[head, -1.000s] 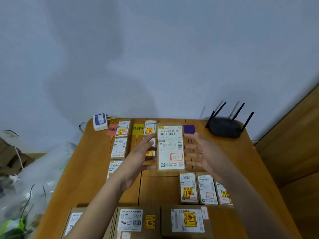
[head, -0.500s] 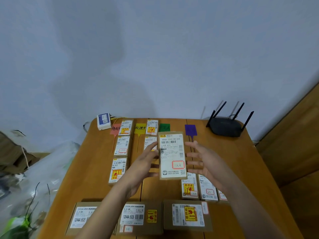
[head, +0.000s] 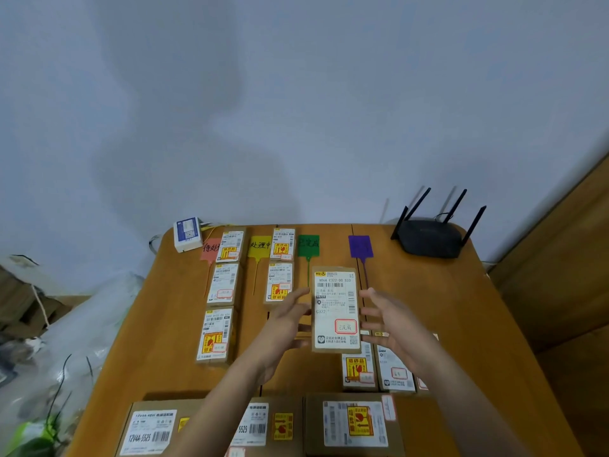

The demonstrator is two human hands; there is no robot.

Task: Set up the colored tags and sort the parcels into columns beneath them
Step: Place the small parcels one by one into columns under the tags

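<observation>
Lowered and drawn toward the person over the last second, the flat brown cardboard parcel with a white shipping label and a red-bordered stamp [head: 336, 310] had uncovered the green plastic tag [head: 308, 246], which it had hidden earlier; the tag now showed at its 11 o'clock, with the purple plastic tag [head: 360, 246] at its 1 o'clock. Both hands held it by its long edges: the left hand [head: 286, 328] pressed the edge at 9 o'clock, the right hand [head: 392, 323] the edge at 3 o'clock, fingers spread rather than curled. Whether it rested on the orange-brown wooden table [head: 461, 308] or hung just above could not be told. The columns under the red tag [head: 211, 248] and yellow tag [head: 260, 246] already held small parcels, while the green one looked empty, so this parcel was probably its first. Several unsorted small labelled parcels [head: 377, 364] waited at 5 o'clock.
</observation>
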